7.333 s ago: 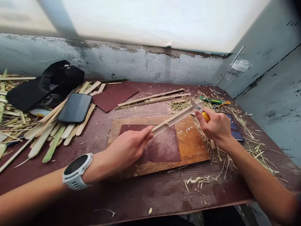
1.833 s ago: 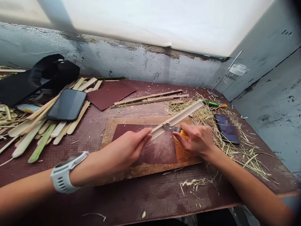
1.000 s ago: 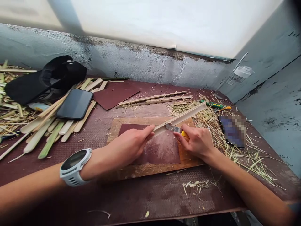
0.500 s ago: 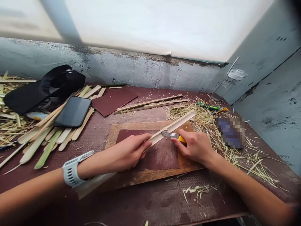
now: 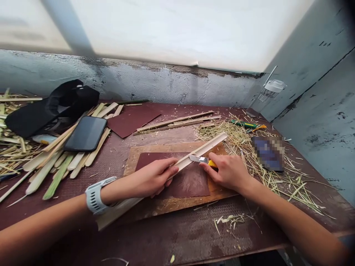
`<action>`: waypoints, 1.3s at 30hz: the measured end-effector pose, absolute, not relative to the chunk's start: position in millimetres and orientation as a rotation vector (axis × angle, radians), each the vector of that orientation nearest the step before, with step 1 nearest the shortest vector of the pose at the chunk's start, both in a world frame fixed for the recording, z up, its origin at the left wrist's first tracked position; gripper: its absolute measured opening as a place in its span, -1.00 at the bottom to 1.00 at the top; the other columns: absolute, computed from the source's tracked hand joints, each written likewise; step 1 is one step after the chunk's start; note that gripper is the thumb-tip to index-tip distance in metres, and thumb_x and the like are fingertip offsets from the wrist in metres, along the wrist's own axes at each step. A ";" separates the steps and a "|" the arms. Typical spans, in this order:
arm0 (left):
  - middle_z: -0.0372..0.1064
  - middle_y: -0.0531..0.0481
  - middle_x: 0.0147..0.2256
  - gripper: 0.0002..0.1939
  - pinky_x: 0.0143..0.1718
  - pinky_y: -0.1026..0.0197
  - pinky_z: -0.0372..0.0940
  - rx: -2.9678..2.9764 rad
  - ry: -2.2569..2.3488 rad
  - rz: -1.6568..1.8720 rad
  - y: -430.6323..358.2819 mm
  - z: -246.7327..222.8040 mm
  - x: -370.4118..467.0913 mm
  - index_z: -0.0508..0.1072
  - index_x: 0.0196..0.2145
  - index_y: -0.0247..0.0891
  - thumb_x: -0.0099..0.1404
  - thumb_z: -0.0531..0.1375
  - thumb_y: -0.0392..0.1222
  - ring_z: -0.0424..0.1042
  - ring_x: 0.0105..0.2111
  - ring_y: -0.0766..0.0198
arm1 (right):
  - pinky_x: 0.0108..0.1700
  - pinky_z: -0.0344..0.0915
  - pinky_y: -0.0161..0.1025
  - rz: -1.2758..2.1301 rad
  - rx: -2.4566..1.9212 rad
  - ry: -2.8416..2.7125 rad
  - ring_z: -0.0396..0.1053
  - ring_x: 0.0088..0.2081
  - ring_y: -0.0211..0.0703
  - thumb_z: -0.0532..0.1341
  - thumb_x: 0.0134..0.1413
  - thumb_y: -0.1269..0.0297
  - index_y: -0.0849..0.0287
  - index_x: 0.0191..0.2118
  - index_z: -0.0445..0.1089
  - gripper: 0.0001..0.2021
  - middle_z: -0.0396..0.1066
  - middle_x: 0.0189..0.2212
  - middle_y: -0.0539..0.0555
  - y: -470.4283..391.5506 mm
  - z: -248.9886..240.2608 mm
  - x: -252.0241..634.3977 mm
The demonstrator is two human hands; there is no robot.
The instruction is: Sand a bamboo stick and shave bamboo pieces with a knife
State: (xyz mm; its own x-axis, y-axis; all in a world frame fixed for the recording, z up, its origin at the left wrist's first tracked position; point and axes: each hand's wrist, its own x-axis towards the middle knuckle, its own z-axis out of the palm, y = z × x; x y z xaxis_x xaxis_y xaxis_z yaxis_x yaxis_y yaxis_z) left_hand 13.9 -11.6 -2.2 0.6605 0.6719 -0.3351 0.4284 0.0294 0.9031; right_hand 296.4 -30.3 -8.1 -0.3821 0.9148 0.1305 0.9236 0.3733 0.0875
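Left grip: my left hand [image 5: 151, 179] is closed around the bamboo strip [image 5: 203, 148] partway along; one end sticks out past my wrist, the other rises away to the right.
Right grip: my right hand [image 5: 229, 171] is wrapped on the yellow knife [image 5: 203, 160], blade laid on the strip just beyond my left fingers.
Under the grips: sandpaper sheet [image 5: 191, 181] on the wooden board [image 5: 166, 147].
Right of the knife hand: shavings [image 5: 277, 181].
Doing it well, I judge: shallow blade angle, stroke away from the holding fingers, strip held firm.
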 end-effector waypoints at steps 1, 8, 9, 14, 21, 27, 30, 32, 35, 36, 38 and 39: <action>0.23 0.16 -0.45 -0.63 -0.78 0.42 0.13 1.573 0.922 0.238 -11.2 -3.1 14.1 0.29 -0.04 -0.19 0.53 0.02 0.18 0.22 -0.69 0.43 | -0.43 -0.23 -0.18 -0.218 -1.721 -2.556 0.46 -0.49 -0.10 -0.07 0.45 -0.20 0.12 -0.27 0.39 -0.46 0.59 -0.42 0.11 -30.4 -7.8 296.3; 0.22 0.16 -0.45 -0.64 -0.79 0.44 0.12 1.546 0.921 0.261 -11.2 -4.5 14.4 0.30 -0.01 -0.19 0.53 0.04 0.16 0.20 -0.69 0.43 | -0.42 -0.24 -0.18 -0.228 -1.760 -2.563 0.47 -0.47 -0.09 -0.08 0.45 -0.20 0.11 -0.25 0.40 -0.47 0.60 -0.41 0.12 -30.9 -8.1 296.4; 0.22 0.16 -0.45 -0.65 -0.79 0.44 0.12 1.544 0.921 0.259 -11.3 -4.4 14.3 0.29 -0.02 -0.19 0.53 0.04 0.15 0.20 -0.69 0.43 | -0.42 -0.24 -0.18 -0.229 -1.757 -2.561 0.47 -0.47 -0.09 -0.07 0.45 -0.20 0.11 -0.25 0.40 -0.47 0.60 -0.42 0.12 -30.9 -8.1 296.6; 0.21 0.16 -0.45 -0.68 -0.79 0.44 0.12 1.539 0.920 0.264 -10.9 -3.9 14.3 0.29 -0.01 -0.18 0.54 0.03 0.12 0.19 -0.70 0.43 | -0.42 -0.22 -0.19 -0.211 -1.748 -2.560 0.46 -0.47 -0.11 -0.07 0.45 -0.20 0.11 -0.27 0.40 -0.47 0.59 -0.42 0.11 -30.2 -6.7 296.7; 0.22 0.16 -0.45 -0.67 -0.81 0.45 0.09 1.530 0.917 0.258 -10.0 -5.0 14.9 0.29 0.00 -0.20 0.54 0.03 0.12 0.17 -0.72 0.45 | -0.41 -0.22 -0.18 -0.215 -1.779 -2.559 0.45 -0.47 -0.11 -0.05 0.44 -0.20 0.11 -0.26 0.42 -0.48 0.60 -0.42 0.12 -30.1 -3.2 294.4; 0.21 0.16 -0.46 -0.62 -0.80 0.45 0.09 1.535 0.917 0.256 -9.6 -4.6 15.3 0.30 0.04 -0.20 0.53 0.04 0.15 0.18 -0.70 0.44 | -0.42 -0.22 -0.18 -0.222 -1.769 -2.566 0.47 -0.46 -0.09 -0.06 0.45 -0.19 0.11 -0.24 0.42 -0.47 0.60 -0.40 0.12 -30.6 -5.0 295.8; 0.21 0.17 -0.45 -0.60 -0.80 0.44 0.10 1.534 0.930 0.266 -9.7 -5.6 15.1 0.29 0.06 -0.20 0.51 0.05 0.17 0.18 -0.70 0.43 | -0.42 -0.22 -0.17 -0.238 -1.769 -2.567 0.48 -0.45 -0.07 -0.06 0.45 -0.19 0.10 -0.24 0.42 -0.48 0.60 -0.42 0.12 -29.8 -6.0 296.9; 0.21 0.17 -0.46 -0.59 -0.80 0.44 0.09 1.530 0.934 0.263 -9.3 -6.1 14.9 0.30 0.04 -0.20 0.50 0.05 0.18 0.18 -0.70 0.44 | -0.42 -0.22 -0.17 -0.238 -1.763 -2.573 0.48 -0.46 -0.06 -0.06 0.45 -0.18 0.10 -0.25 0.42 -0.49 0.59 -0.42 0.12 -29.0 -6.1 297.3; 0.21 0.17 -0.46 -0.61 -0.80 0.43 0.10 1.514 0.921 0.252 -8.5 -5.4 15.0 0.30 0.00 -0.20 0.50 0.05 0.18 0.18 -0.70 0.43 | -0.42 -0.23 -0.18 -0.256 -1.768 -2.569 0.47 -0.48 -0.07 -0.06 0.45 -0.19 0.10 -0.25 0.42 -0.48 0.60 -0.43 0.12 -28.3 -5.2 297.3; 0.21 0.17 -0.46 -0.61 -0.80 0.42 0.10 1.514 0.920 0.255 -8.4 -4.8 15.2 0.31 0.00 -0.20 0.50 0.05 0.18 0.18 -0.70 0.43 | -0.43 -0.24 -0.18 -0.270 -1.772 -2.564 0.47 -0.49 -0.08 -0.06 0.44 -0.20 0.10 -0.25 0.42 -0.47 0.59 -0.43 0.12 -28.3 -4.9 297.0; 0.22 0.17 -0.46 -0.62 -0.79 0.42 0.11 1.521 0.920 0.270 -8.4 -3.4 15.5 0.31 0.00 -0.20 0.50 0.06 0.16 0.18 -0.70 0.42 | -0.44 -0.25 -0.19 -0.304 -1.778 -2.546 0.46 -0.50 -0.09 -0.07 0.43 -0.23 0.10 -0.26 0.42 -0.45 0.58 -0.45 0.11 -29.0 -4.5 296.0; 0.22 0.16 -0.46 -0.63 -0.79 0.42 0.11 1.525 0.923 0.276 -8.6 -2.7 15.7 0.31 0.00 -0.19 0.51 0.06 0.15 0.18 -0.70 0.42 | -0.44 -0.26 -0.19 -0.322 -1.779 -2.535 0.46 -0.50 -0.09 -0.08 0.43 -0.23 0.10 -0.26 0.42 -0.44 0.57 -0.46 0.11 -29.5 -4.5 295.3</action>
State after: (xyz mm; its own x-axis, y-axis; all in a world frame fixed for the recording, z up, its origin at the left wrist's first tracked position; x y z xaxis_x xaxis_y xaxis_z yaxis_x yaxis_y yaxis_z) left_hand 15.7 -8.6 -2.7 0.6489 0.6814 -0.3386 0.3839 0.0910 0.9189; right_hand 295.3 -29.5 -4.5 -0.3468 0.9273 0.1411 0.9331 0.3258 0.1523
